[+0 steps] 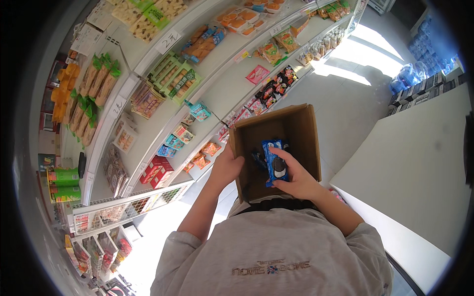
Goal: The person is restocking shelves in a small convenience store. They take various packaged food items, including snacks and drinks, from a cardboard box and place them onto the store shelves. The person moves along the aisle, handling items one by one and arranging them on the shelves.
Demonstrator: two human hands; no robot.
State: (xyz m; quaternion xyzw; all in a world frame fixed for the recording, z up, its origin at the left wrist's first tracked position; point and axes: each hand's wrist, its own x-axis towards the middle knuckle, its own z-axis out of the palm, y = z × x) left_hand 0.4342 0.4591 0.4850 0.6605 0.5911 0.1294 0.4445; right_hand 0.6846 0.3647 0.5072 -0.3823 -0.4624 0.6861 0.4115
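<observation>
My left hand grips the left wall of an open cardboard box, which is held against my waist. Over the box's opening, my right hand holds a blue packet of dark sandwich cookies between thumb and fingers. Beneath that packet, more dark blue packets lie inside the box, partly hidden by the held one and by shadow.
Shop shelves with packaged snacks run along the left and ahead. A white counter stands at the right. Wrapped blue-tinted bottles are stacked at the upper right. Bagged goods in a divided rack stand at the lower left.
</observation>
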